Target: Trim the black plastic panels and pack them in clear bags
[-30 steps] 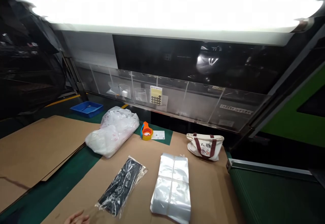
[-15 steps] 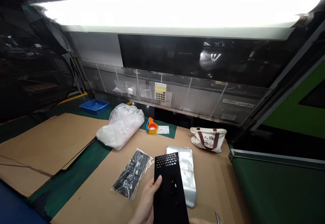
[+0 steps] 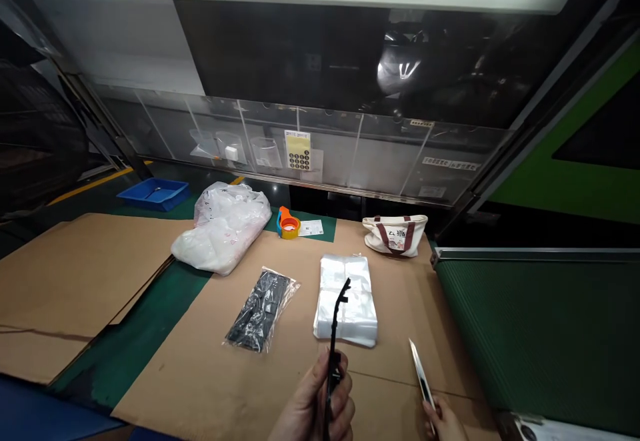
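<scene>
My left hand (image 3: 320, 397), fingers closed, grips a thin black plastic panel (image 3: 334, 327). The panel stands edge-on to me, with small tabs jutting from one side. Toward the lower right, my right hand (image 3: 443, 421) is wrapped round a utility knife (image 3: 420, 371), its blade pointing up and away from me. Beyond the panel lies a stack of clear plastic bags (image 3: 350, 271). Left of my left hand, a black part in a clear bag (image 3: 261, 311) rests on the cardboard-covered table (image 3: 200, 387).
At the back stand a white plastic bag (image 3: 225, 227), a tape dispenser (image 3: 289, 224) and a canvas tote bag (image 3: 397, 235). A blue tray (image 3: 155, 194) sits far left, near cardboard sheets (image 3: 85, 274). A green conveyor belt (image 3: 540, 321) runs along the right.
The black panel has turned from showing its broad face to edge-on. My right hand and the knife have come further into view at the right. The camera view has tilted down.
</scene>
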